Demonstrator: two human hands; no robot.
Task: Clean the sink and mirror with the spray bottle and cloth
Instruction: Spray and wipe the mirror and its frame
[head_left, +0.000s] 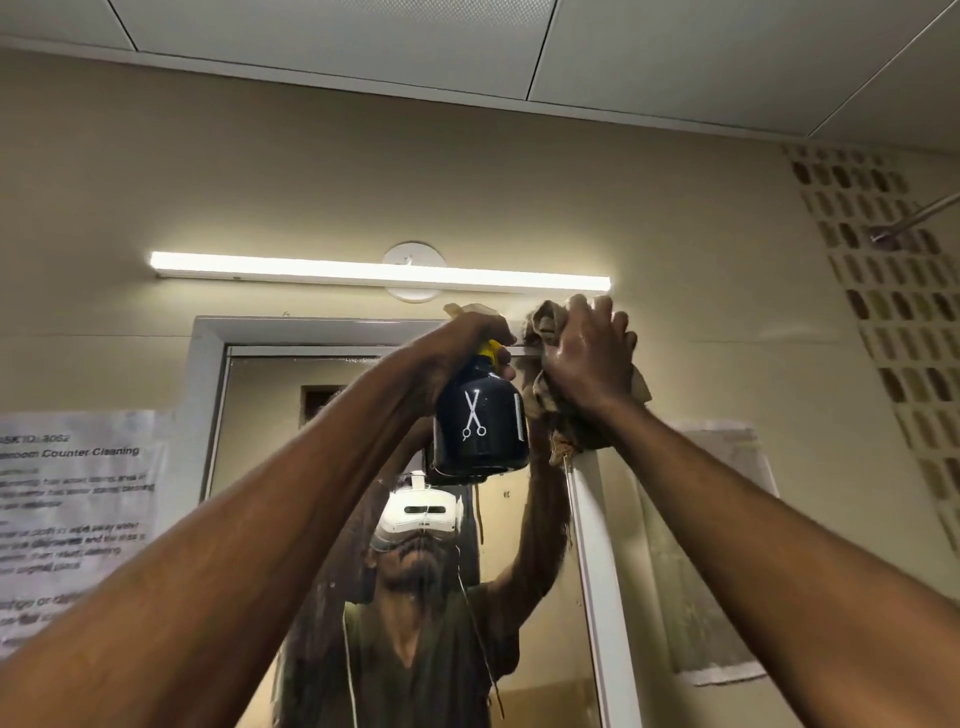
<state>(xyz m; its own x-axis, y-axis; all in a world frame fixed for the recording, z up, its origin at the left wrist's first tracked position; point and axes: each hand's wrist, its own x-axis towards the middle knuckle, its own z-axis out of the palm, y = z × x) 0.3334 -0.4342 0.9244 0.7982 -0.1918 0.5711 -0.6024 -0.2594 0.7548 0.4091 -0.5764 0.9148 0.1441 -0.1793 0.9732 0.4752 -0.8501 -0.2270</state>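
We are working on the mirror (332, 519) now, at its top right corner, both arms raised. Our right hand (587, 358) lies flat with fingers spread, pressing the brown cloth (545, 322) against the upper frame just under the strip light (379, 273). Our left hand (480, 332) is curled round the yellow neck of the dark spray bottle (480, 421), which hangs upright just left of the cloth, its long axis vertical; we cannot tell where the nozzle points. The glass lower down looks smeared, so most of the mirror seems left to wipe. The sink is out of view, so we cannot judge it.
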